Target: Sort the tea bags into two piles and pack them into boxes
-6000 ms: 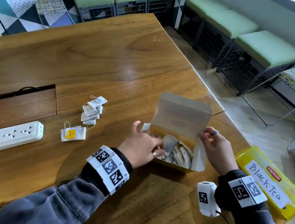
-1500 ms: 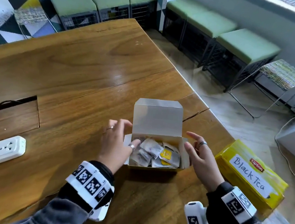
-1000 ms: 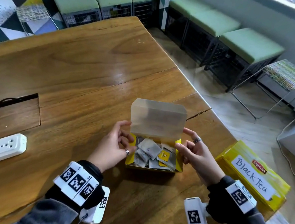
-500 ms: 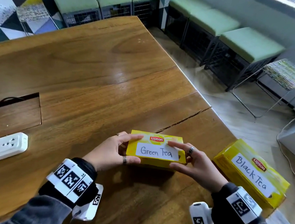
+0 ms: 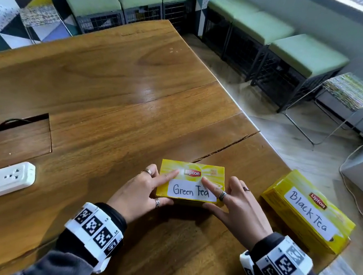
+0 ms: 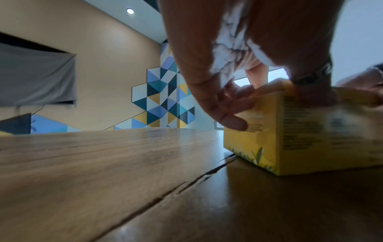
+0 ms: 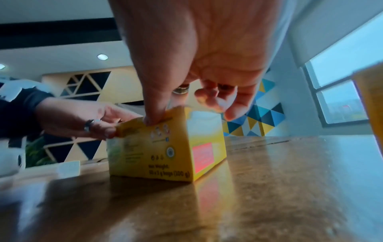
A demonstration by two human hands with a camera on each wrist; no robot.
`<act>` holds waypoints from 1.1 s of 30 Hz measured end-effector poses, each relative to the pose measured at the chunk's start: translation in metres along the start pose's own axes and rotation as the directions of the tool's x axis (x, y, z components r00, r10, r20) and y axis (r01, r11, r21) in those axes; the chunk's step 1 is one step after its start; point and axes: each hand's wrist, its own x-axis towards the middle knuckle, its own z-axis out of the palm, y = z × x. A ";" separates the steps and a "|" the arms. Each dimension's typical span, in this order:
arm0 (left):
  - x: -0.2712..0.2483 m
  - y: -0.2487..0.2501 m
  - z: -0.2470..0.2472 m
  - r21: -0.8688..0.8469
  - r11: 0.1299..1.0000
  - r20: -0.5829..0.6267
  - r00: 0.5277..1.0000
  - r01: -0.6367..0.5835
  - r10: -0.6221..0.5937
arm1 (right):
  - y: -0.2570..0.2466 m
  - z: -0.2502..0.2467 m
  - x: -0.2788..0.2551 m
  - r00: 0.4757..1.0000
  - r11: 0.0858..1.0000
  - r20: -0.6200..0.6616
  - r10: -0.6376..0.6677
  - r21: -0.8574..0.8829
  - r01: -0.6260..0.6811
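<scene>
The yellow Green Tea box (image 5: 193, 191) lies closed on the wooden table (image 5: 113, 110) with its handwritten label up. My left hand (image 5: 144, 188) holds its left end, index finger on the lid and thumb against the front face. My right hand (image 5: 236, 206) holds the right end, index finger pressing the lid, thumb on the front top edge. The left wrist view shows my left hand (image 6: 217, 101) against the box (image 6: 300, 131). In the right wrist view my right hand (image 7: 186, 65) has its thumb on the box (image 7: 165, 147). No loose tea bags are visible.
A closed Black Tea box (image 5: 307, 212) lies to the right, near the table's right edge. A white power strip (image 5: 3, 177) sits at the left, behind it a cable hatch (image 5: 15, 137). Green-cushioned stools (image 5: 302, 53) stand beyond the table.
All loose tea bags went into the Green Tea box. Both hands folded its lid down and shut it. My index fingers now sit nearer the middle of the lid.
</scene>
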 end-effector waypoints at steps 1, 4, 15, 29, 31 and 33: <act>-0.002 -0.001 0.002 0.043 0.999 0.009 1.000 0.001 -0.001 | -0.003 -0.001 0.000 0.999 0.996 -0.029 -0.013 -0.086 0.010; -0.003 -0.001 0.006 0.044 0.999 0.037 0.999 -0.006 0.004 | -0.011 -0.003 0.005 0.997 0.980 -0.049 -0.057 -0.194 0.047; -0.014 0.010 0.011 0.222 0.933 0.045 0.952 0.285 -0.302 | 0.002 -0.026 0.053 0.921 0.925 0.224 0.319 -0.284 -0.252; -0.041 0.008 0.009 0.272 0.814 0.256 0.777 0.513 -0.575 | 0.054 -0.050 0.070 0.777 0.777 0.206 0.595 -0.395 -0.490; -0.042 0.009 0.009 0.249 0.811 0.248 0.775 0.529 -0.581 | 0.050 -0.054 0.068 0.763 0.773 0.231 0.604 -0.402 -0.490; -0.043 0.008 0.008 0.248 0.807 0.244 0.772 0.535 -0.587 | 0.043 -0.058 0.065 0.796 0.794 0.206 0.569 -0.390 -0.467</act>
